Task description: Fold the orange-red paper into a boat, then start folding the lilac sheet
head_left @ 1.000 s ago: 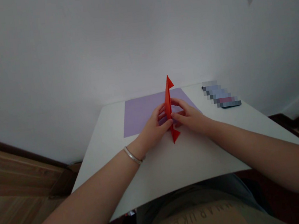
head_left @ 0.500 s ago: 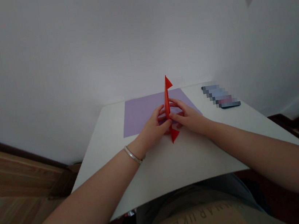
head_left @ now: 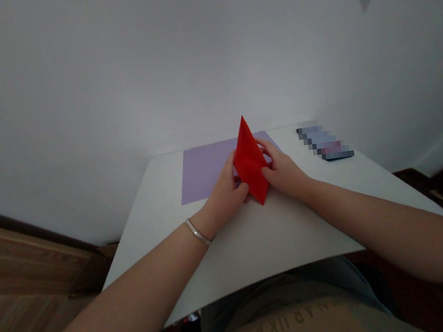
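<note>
From my remote seat I saw left hand (head_left: 225, 194) and right hand (head_left: 287, 175), half-closed, holding opposite edges of the folded red paper (head_left: 248, 157) over the table (head_left: 257, 248). It partly hid a purple sheet (head_left: 206, 172) near the far edge; a pixelated device (head_left: 327, 144) lay by the far right corner, below the pale wall (head_left: 190, 55).

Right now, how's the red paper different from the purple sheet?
The red paper is folded; the purple sheet lies flat. The red paper is in the hands, the purple sheet on the table. The red paper looks narrower than the purple sheet. Both are plain-coloured.
</note>
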`<state>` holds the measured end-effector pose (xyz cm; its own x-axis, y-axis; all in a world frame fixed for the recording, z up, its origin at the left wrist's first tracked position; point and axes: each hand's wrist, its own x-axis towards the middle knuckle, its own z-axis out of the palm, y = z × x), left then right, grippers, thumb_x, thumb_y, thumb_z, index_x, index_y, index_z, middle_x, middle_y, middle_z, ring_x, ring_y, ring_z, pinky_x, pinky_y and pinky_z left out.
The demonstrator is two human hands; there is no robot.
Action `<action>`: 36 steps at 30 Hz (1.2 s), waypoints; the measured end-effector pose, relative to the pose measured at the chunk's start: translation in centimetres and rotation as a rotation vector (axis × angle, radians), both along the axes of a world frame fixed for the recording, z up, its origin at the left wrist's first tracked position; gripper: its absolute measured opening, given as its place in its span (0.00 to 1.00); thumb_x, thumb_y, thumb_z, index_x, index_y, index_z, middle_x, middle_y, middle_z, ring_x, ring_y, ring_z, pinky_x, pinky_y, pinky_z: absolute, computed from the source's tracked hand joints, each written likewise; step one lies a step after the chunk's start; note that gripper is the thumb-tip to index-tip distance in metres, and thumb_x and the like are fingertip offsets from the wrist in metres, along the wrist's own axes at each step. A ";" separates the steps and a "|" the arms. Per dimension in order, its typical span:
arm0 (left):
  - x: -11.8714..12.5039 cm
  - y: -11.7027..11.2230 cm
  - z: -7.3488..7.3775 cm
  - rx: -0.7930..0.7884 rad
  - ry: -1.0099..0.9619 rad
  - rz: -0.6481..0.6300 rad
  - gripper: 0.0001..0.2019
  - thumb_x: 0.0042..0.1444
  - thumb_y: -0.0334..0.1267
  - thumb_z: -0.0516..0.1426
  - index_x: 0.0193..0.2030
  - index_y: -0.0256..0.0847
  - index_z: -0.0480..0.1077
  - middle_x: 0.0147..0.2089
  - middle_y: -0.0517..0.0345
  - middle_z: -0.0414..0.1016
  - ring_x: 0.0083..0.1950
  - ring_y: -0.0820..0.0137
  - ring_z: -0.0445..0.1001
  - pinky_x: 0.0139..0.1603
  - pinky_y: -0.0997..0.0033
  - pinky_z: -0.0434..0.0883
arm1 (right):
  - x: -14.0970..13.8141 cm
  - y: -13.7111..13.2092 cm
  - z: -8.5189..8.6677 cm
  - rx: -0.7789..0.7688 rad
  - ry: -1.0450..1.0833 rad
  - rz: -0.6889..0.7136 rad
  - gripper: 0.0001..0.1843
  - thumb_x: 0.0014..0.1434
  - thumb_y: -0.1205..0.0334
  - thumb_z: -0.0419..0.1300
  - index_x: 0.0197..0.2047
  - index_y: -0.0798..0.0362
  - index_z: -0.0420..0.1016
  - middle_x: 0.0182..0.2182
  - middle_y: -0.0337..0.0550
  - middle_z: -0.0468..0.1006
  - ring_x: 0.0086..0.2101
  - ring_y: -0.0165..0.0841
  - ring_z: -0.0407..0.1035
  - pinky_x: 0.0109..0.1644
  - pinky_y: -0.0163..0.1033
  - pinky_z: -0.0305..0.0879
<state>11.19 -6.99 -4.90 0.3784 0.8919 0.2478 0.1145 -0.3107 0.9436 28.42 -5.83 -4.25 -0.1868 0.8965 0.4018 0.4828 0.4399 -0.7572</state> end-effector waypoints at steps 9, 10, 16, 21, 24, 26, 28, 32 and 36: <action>-0.2 0.1 0.0 0.036 0.075 0.032 0.36 0.57 0.40 0.55 0.71 0.45 0.46 0.69 0.41 0.52 0.42 0.69 0.71 0.20 0.79 0.70 | -0.9 -0.4 0.3 0.199 -0.123 0.020 0.29 0.52 0.72 0.54 0.58 0.52 0.63 0.54 0.52 0.71 0.53 0.41 0.67 0.55 0.49 0.66; -0.2 0.2 -0.1 0.051 0.085 0.041 0.37 0.57 0.42 0.57 0.71 0.44 0.46 0.69 0.40 0.52 0.42 0.69 0.71 0.21 0.79 0.70 | -1.0 -0.6 0.2 0.202 -0.126 0.015 0.29 0.51 0.72 0.55 0.58 0.52 0.63 0.54 0.52 0.70 0.51 0.41 0.68 0.52 0.49 0.68; -0.3 0.4 -0.1 0.242 0.130 0.102 0.33 0.55 0.34 0.57 0.67 0.40 0.53 0.64 0.42 0.60 0.40 0.73 0.71 0.35 0.72 0.74 | -1.5 -1.7 0.2 0.111 -0.107 0.018 0.26 0.52 0.69 0.56 0.54 0.51 0.60 0.50 0.50 0.68 0.33 0.31 0.70 0.39 0.44 0.70; -0.6 0.5 0.0 0.410 0.204 0.153 0.28 0.53 0.26 0.52 0.62 0.39 0.59 0.59 0.46 0.66 0.49 0.68 0.71 0.46 0.67 0.72 | -0.9 -1.5 0.2 0.029 -0.049 -0.014 0.15 0.57 0.65 0.53 0.48 0.49 0.59 0.43 0.44 0.71 0.28 0.30 0.68 0.32 0.40 0.66; -0.8 0.7 0.1 0.449 0.227 0.191 0.27 0.51 0.25 0.51 0.59 0.39 0.63 0.56 0.48 0.68 0.55 0.65 0.68 0.49 0.66 0.71 | -0.2 -1.0 0.2 -0.009 0.004 -0.041 0.10 0.56 0.65 0.52 0.43 0.47 0.58 0.36 0.39 0.72 0.26 0.29 0.65 0.29 0.38 0.62; -1.1 0.9 0.2 0.452 0.254 0.223 0.26 0.49 0.24 0.51 0.57 0.39 0.65 0.55 0.49 0.70 0.54 0.66 0.68 0.49 0.66 0.71 | 0.3 -0.6 0.1 -0.031 0.048 -0.042 0.08 0.55 0.65 0.52 0.39 0.47 0.57 0.33 0.37 0.71 0.25 0.29 0.64 0.28 0.37 0.60; -1.3 1.1 0.3 0.436 0.299 0.254 0.24 0.48 0.23 0.51 0.53 0.39 0.68 0.52 0.50 0.71 0.51 0.67 0.69 0.48 0.67 0.71 | 0.8 -0.2 -0.1 -0.060 0.082 -0.016 0.08 0.53 0.66 0.53 0.36 0.47 0.57 0.33 0.37 0.71 0.26 0.29 0.64 0.28 0.37 0.60; -2.0 1.7 0.4 0.382 0.399 0.320 0.20 0.48 0.22 0.51 0.46 0.39 0.73 0.45 0.54 0.74 0.40 0.71 0.70 0.43 0.69 0.72 | 1.8 0.8 -0.8 -0.127 0.146 0.057 0.09 0.48 0.69 0.52 0.33 0.48 0.57 0.33 0.37 0.71 0.27 0.30 0.66 0.28 0.37 0.60; -2.8 2.3 0.2 0.410 0.476 0.305 0.20 0.49 0.21 0.51 0.45 0.40 0.74 0.43 0.55 0.75 0.41 0.70 0.71 0.46 0.67 0.71 | 2.7 1.7 -1.2 -0.111 0.038 0.090 0.09 0.44 0.71 0.51 0.30 0.48 0.57 0.33 0.39 0.73 0.29 0.32 0.66 0.30 0.37 0.61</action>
<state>8.40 -4.65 -4.73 0.2767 0.8454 0.4569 0.6250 -0.5195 0.5826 31.08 -4.17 -5.48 -0.2547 0.9161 0.3096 0.4156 0.3928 -0.8204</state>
